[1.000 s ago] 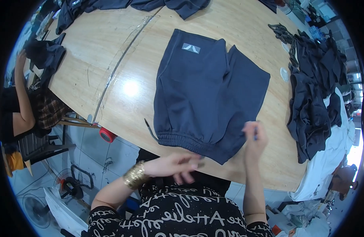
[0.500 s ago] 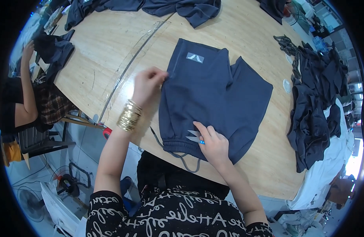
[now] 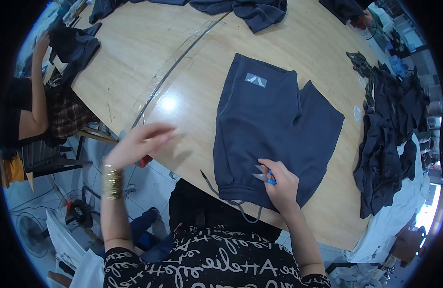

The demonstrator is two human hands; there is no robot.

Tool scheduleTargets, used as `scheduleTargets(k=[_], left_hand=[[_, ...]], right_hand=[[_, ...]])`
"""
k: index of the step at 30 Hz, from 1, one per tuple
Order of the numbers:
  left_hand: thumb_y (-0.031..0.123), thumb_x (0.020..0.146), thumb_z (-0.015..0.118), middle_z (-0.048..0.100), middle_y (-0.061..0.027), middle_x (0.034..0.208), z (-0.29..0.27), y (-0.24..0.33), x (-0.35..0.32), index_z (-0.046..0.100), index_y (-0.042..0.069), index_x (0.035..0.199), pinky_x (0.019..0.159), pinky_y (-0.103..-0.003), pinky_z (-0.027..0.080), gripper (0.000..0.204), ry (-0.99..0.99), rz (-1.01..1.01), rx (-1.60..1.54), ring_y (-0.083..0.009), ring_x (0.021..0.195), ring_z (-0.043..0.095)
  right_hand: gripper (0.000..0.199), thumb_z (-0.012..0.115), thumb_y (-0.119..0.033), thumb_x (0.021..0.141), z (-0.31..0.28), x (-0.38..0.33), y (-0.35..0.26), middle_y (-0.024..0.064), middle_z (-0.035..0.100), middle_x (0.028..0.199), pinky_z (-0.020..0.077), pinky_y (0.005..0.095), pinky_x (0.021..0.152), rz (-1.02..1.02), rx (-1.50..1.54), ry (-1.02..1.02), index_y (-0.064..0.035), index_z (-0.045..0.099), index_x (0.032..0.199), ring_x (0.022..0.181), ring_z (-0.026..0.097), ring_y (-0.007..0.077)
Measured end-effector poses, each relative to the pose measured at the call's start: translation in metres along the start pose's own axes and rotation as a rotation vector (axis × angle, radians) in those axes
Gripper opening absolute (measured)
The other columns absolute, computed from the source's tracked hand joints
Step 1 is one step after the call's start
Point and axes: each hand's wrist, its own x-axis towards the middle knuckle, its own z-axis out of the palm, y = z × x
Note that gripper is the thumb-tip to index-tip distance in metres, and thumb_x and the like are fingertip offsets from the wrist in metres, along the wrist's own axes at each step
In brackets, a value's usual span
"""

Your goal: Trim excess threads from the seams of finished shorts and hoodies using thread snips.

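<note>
A pair of dark navy shorts (image 3: pixel 260 125) lies on the table, waistband toward me, with a grey rectangular patch (image 3: pixel 256 80) on one leg. The grey drawstring (image 3: pixel 252 222) hangs from the waistband over the table's edge. My right hand (image 3: pixel 282 187) rests on the shorts near the waistband, closed around small blue-handled thread snips (image 3: pixel 261 177) whose pointed blades stick out to the left. My left hand (image 3: pixel 140 144), somewhat blurred, is in the air left of the shorts near the table edge. Its fingers are stretched out, the thumb apart, and nothing shows in them.
Dark garments lie along the far edge (image 3: pixel 260 12) and in a pile (image 3: pixel 385 158) at the right over white cloth (image 3: pixel 392 206). A taped seam (image 3: pixel 168 77) crosses the wooden table (image 3: pixel 192 105). Another person's arm (image 3: pixel 37 91) is at the far left. A fan (image 3: pixel 31 235) stands lower left.
My left hand has moved off the edge of the shorts, toward the left and nearer to me. My right hand still holds the snips on the shorts. The whole view has shifted slightly.
</note>
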Motion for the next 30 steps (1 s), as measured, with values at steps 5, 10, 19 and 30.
scheduleTargets(k=[5,10,19,30], left_hand=[[0.025,0.092,0.058,0.066,-0.0045,0.087,0.076,0.012,0.077,0.059,0.002,0.114,0.046,-0.016,0.041,0.032,0.115,-0.157,-0.480,-0.0045,0.063,0.060],[0.018,0.087,0.064,0.061,-0.0006,0.072,0.102,0.025,0.080,0.063,0.000,0.102,0.044,-0.016,0.038,0.023,0.104,-0.064,-0.657,-0.0037,0.050,0.052],[0.014,0.089,0.061,0.059,0.0003,0.067,0.108,0.063,0.048,0.064,0.000,0.095,0.042,-0.016,0.034,0.016,0.051,-0.029,-0.809,-0.0044,0.051,0.054],[0.008,0.085,0.066,0.062,-0.0025,0.078,0.122,0.062,0.037,0.062,-0.004,0.099,0.051,-0.017,0.046,0.018,0.050,0.098,-0.739,-0.0034,0.059,0.056]], right_hand=[[0.032,0.062,0.003,0.064,0.000,0.025,-0.028,0.0057,0.056,0.069,0.0443,0.0303,0.051,-0.167,0.068,-0.011,-0.0072,0.064,0.095,0.057,0.057,0.0214],[0.035,0.070,-0.007,0.066,-0.017,0.035,-0.031,0.0036,0.059,0.074,0.0442,0.0302,0.057,-0.007,0.071,0.009,-0.0101,0.064,0.100,0.064,0.056,0.0192],[0.028,0.074,-0.008,0.072,-0.024,0.052,-0.041,0.0032,0.063,0.077,0.0412,0.0256,0.058,0.268,0.495,0.149,-0.0072,0.065,0.098,0.060,0.050,0.0136],[0.012,0.068,-0.006,0.080,-0.015,0.055,-0.041,0.0015,0.058,0.072,0.0414,0.0246,0.060,0.259,0.441,0.103,-0.0035,0.059,0.087,0.061,0.047,0.0108]])
